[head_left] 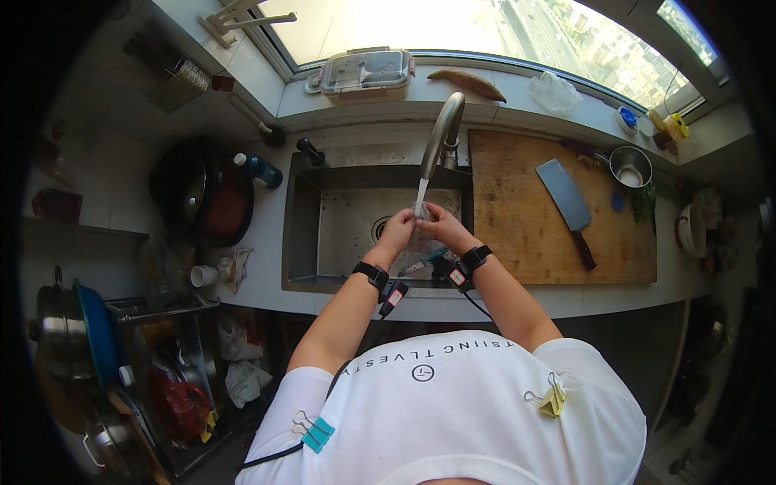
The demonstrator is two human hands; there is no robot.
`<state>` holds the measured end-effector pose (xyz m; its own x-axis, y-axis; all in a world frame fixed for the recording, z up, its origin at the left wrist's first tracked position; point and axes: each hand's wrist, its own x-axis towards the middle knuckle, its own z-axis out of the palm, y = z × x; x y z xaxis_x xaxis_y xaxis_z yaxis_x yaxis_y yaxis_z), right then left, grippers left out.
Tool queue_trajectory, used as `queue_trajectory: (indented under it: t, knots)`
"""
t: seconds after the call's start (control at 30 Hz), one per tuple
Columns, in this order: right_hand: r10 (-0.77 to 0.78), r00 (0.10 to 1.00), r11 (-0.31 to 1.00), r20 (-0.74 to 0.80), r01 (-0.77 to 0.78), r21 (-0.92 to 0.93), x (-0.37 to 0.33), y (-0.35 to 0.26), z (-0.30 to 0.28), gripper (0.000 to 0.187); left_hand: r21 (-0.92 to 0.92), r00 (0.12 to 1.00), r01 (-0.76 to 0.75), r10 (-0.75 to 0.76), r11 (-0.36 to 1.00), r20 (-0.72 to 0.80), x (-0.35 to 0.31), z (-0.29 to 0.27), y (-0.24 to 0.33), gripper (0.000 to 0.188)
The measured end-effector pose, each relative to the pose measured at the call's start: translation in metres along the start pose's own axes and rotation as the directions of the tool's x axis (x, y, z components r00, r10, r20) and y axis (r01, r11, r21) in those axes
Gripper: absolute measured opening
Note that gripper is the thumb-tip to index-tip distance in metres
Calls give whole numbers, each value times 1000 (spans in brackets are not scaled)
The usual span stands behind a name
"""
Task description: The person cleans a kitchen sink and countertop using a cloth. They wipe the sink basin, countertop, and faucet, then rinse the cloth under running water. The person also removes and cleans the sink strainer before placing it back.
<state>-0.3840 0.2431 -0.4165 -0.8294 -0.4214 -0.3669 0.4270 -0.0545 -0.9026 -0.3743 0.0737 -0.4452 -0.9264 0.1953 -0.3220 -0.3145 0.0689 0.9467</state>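
Both my hands are over the steel sink [301,234], under the stream from the curved faucet [441,139]. Fingers bent and brought together, my left hand [396,229] meets my right hand [446,227] where the running water [421,194] falls. Between the fingertips is something small, pale and wet; water and fingers hide its kind. Below my right hand, by the sink's near right corner, lies a bluish tool-like thing [423,262], partly covered by the wrist. The drain [379,229] shows just left of my left hand.
To the right, a cleaver [566,196] lies on a wooden cutting board [517,242], with a small metal pot [630,166] behind it. A blue bottle [263,172] and a black cooker [202,194] stand left. On the ledge are a lidded container [366,74] and a long brown root [469,83].
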Motion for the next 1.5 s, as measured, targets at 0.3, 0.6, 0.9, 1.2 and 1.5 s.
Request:
queue_trajectory:
  t: [0.3,0.6,0.9,1.2,1.5]
  knots:
    - [68,997,932,-47,-80,-354,18,5,-10,34,416,986,-54,114,908,-120,0,0,5,22]
    - [32,998,989,47,-25,-147,9,-9,6,38,-76,971,-61,42,995,-236,6,9,4,13]
    - [-220,972,902,87,237,-361,26,1,11,39,-842,751,404,-655,358,82,-25,11,20,35]
    - [-412,781,627,469,617,-476,-44,-18,9,38,-888,783,443,-534,119,319,15,21,-29,23]
    - [90,980,979,-176,-120,-166,23,-34,-79,36,-943,805,296,-571,153,160,15,29,-14,30]
